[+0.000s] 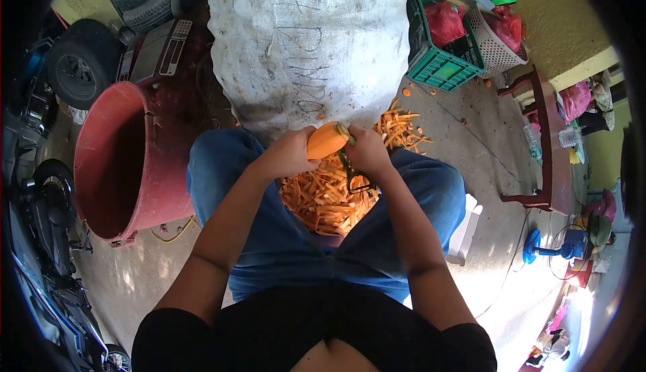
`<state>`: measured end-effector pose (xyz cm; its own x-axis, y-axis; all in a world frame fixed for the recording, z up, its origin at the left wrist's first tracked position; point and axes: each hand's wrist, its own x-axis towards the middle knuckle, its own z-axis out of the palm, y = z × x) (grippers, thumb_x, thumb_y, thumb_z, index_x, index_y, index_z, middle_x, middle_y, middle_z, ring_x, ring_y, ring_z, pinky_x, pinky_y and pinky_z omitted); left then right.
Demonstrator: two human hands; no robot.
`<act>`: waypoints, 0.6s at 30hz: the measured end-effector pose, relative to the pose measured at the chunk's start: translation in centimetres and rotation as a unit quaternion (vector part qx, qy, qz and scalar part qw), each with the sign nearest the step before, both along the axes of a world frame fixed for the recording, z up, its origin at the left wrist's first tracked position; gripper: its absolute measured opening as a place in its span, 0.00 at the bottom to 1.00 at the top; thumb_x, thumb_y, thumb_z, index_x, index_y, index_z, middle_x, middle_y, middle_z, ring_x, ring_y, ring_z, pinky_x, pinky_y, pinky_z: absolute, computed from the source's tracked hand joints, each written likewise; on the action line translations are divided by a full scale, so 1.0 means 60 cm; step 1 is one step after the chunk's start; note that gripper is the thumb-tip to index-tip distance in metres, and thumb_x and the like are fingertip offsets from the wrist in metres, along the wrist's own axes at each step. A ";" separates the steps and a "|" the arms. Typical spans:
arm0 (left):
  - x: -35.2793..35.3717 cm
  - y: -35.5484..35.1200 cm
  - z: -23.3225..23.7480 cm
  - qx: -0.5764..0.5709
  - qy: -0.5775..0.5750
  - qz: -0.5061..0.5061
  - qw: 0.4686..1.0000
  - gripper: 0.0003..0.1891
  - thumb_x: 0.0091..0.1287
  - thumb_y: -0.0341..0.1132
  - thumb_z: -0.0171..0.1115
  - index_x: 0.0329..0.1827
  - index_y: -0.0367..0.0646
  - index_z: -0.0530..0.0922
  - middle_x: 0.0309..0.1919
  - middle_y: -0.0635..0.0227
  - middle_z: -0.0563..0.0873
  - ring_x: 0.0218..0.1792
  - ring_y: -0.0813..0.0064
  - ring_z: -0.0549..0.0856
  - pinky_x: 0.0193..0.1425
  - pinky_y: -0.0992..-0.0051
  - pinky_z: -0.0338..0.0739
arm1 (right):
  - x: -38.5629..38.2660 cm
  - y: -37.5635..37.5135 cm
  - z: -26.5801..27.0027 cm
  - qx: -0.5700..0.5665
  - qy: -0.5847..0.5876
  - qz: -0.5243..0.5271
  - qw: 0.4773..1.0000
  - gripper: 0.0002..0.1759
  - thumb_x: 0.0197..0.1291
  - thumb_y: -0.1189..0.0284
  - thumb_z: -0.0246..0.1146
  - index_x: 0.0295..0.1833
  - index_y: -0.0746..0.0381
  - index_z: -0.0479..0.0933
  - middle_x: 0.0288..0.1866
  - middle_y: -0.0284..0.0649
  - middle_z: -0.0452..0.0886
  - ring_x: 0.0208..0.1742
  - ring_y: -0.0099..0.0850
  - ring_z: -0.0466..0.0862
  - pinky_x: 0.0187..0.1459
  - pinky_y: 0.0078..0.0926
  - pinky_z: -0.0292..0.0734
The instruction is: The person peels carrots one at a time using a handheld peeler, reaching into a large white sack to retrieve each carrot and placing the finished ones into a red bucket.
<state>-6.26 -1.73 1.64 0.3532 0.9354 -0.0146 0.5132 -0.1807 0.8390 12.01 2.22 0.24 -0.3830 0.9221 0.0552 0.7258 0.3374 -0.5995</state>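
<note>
My left hand (291, 153) grips an orange carrot (326, 140) above my knees. My right hand (367, 151) holds a dark peeler (355, 177) whose blade end lies against the carrot and whose handle hangs down toward the peelings. A heap of orange carrot peelings (323, 200) lies on the floor between my blue-jeaned legs, and more strips (402, 130) are scattered to the right.
A big white sack (306, 42) stands right in front of my knees. A red bucket (118, 163) stands at my left, a green crate (441, 56) and a white basket (494, 46) back right. Tyres and a motorbike (47, 210) line the left; a wooden bench (548, 143) and blue fan (558, 245) the right.
</note>
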 end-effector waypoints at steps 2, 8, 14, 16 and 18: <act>-0.010 0.000 -0.001 -0.007 -0.012 -0.011 1.000 0.20 0.43 0.34 0.64 0.39 0.35 0.70 0.23 0.63 0.77 0.23 0.74 0.77 0.30 0.76 0.72 | 0.000 0.000 -0.009 -0.019 0.001 0.012 1.000 0.11 0.43 0.70 0.56 0.32 0.66 0.72 0.23 0.53 0.74 0.28 0.51 0.75 0.31 0.41 0.70; 0.036 -0.037 0.066 -0.100 -0.150 -0.400 0.899 0.22 0.44 0.32 0.64 0.44 0.38 0.71 0.28 0.66 0.79 0.31 0.73 0.77 0.37 0.77 0.71 | 0.008 0.036 -0.067 -0.083 -0.060 -0.077 0.992 0.13 0.47 0.66 0.55 0.30 0.67 0.72 0.26 0.56 0.74 0.32 0.51 0.74 0.35 0.43 0.68; -0.010 0.004 -0.014 -0.145 0.030 -0.113 0.982 0.24 0.41 0.31 0.67 0.44 0.39 0.71 0.32 0.66 0.79 0.33 0.72 0.78 0.40 0.71 0.71 | 0.040 0.042 -0.030 -0.066 0.008 -0.051 0.997 0.16 0.52 0.63 0.54 0.30 0.68 0.72 0.25 0.53 0.75 0.31 0.47 0.76 0.34 0.39 0.70; -0.001 0.002 -0.048 -0.125 0.175 -0.102 0.971 0.23 0.41 0.31 0.65 0.44 0.41 0.71 0.33 0.65 0.79 0.35 0.69 0.78 0.40 0.69 0.71 | 0.056 0.040 0.027 -0.134 0.067 -0.105 0.983 0.15 0.52 0.64 0.54 0.30 0.68 0.73 0.24 0.52 0.75 0.28 0.45 0.77 0.31 0.35 0.71; 0.013 -0.001 -0.077 -0.096 0.317 -0.088 0.939 0.23 0.41 0.31 0.64 0.44 0.42 0.71 0.33 0.64 0.79 0.37 0.66 0.79 0.39 0.67 0.72 | 0.078 0.045 0.063 -0.041 0.145 -0.118 0.982 0.13 0.51 0.66 0.55 0.32 0.68 0.73 0.22 0.50 0.76 0.25 0.39 0.78 0.29 0.30 0.70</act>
<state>-5.48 -1.77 -3.00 0.3656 0.8217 -0.4372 0.8972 -0.1862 0.4004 16.68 4.93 4.00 -0.1377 0.9891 0.0520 0.5733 0.1224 -0.8101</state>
